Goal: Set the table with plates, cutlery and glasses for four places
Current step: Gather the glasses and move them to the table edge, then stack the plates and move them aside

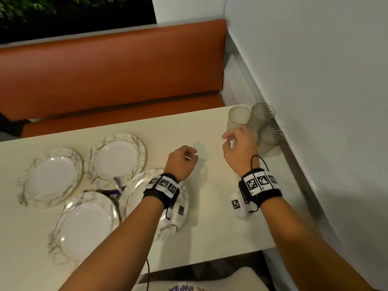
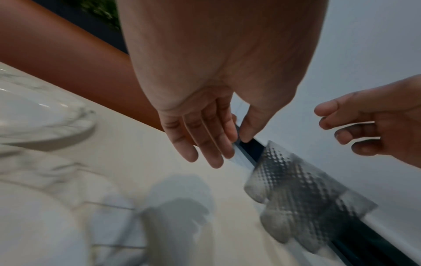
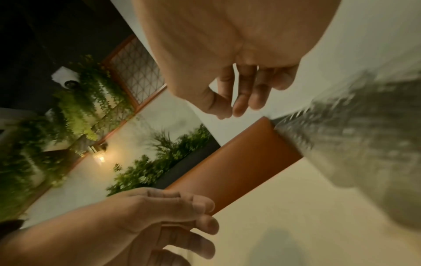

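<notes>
Four marbled white plates lie bunched at the table's left: one far left (image 1: 52, 177), one behind (image 1: 117, 156), one nearest me (image 1: 84, 227), and one (image 1: 138, 185) partly under my left wrist. Purple-handled cutlery (image 1: 116, 190) pokes out between them. Textured grey glasses (image 1: 239, 118) (image 2: 296, 189) stand in the far right corner against the wall. My left hand (image 1: 192, 155) (image 2: 232, 149) hovers over bare tabletop, fingers relaxed and holding nothing. My right hand (image 1: 230, 140) (image 3: 231, 113) is just in front of the glasses, fingers loosely spread, holding nothing. The glass (image 3: 364, 144) beside it is blurred.
The cream table (image 1: 210, 227) ends at an orange bench (image 1: 105, 70) on the far side and a white wall (image 1: 315, 80) on the right. Its near edge runs in front of my body.
</notes>
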A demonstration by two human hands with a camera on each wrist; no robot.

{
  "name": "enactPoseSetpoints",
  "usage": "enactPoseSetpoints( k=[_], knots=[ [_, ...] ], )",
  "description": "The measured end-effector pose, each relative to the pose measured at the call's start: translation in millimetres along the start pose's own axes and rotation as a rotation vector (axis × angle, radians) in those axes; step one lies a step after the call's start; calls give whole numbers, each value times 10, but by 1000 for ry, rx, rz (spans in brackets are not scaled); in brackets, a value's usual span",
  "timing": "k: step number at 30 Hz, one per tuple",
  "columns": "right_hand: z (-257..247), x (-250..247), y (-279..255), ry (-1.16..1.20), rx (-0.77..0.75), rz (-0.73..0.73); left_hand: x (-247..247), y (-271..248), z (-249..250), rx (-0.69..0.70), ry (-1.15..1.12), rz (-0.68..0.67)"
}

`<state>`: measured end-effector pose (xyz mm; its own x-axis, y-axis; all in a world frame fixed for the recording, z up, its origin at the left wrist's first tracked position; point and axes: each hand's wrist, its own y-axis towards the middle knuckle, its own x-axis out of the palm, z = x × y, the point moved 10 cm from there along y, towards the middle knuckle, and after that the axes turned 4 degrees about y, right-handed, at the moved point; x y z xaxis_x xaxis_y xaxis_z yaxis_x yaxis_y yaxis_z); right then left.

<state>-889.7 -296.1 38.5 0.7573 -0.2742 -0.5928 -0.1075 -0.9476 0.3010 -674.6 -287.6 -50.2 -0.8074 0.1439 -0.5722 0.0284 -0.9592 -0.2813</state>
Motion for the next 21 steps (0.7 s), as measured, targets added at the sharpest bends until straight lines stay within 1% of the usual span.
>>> enactPoseSetpoints(
  k=[2, 5, 7, 8, 10, 12, 13, 15, 16, 19, 21],
  knots=[
    [-153, 450, -159, 74, 9, -134, -299, -120, -350, -40, -29, 33],
    [-184, 1154, -500, 104, 118, -351, -758, -306, -913, -108, -56, 73],
    [-66, 1585, -776, 33, 237, -500, -1051, -447, -1271, -161, -75, 102],
    [13, 1765, -917, -42, 300, -566, -1192, -525, -1442, -186, -86, 113],
    [176, 1978, -1164, -229, 414, -644, -1433, -662, -1798, -228, -112, 133],
    [289, 2058, -1337, -322, 528, -643, -1651, -771, -2121, -261, -153, 154],
    [334, 2077, -1410, -324, 581, -624, -1742, -821, -2246, -268, -170, 167],
    [368, 2180, -1566, -273, 661, -590, -1950, -940, -2494, -282, -192, 184],
    [447, 2120, -1613, -240, 707, -555, -1959, -950, -2487, -270, -195, 177],
    [425, 2096, -1734, -155, 763, -475, -2123, -1045, -2685, -271, -213, 157],
    [336, 2035, -1717, -142, 766, -478, -2185, -1053, -2776, -275, -211, 133]
  ],
)
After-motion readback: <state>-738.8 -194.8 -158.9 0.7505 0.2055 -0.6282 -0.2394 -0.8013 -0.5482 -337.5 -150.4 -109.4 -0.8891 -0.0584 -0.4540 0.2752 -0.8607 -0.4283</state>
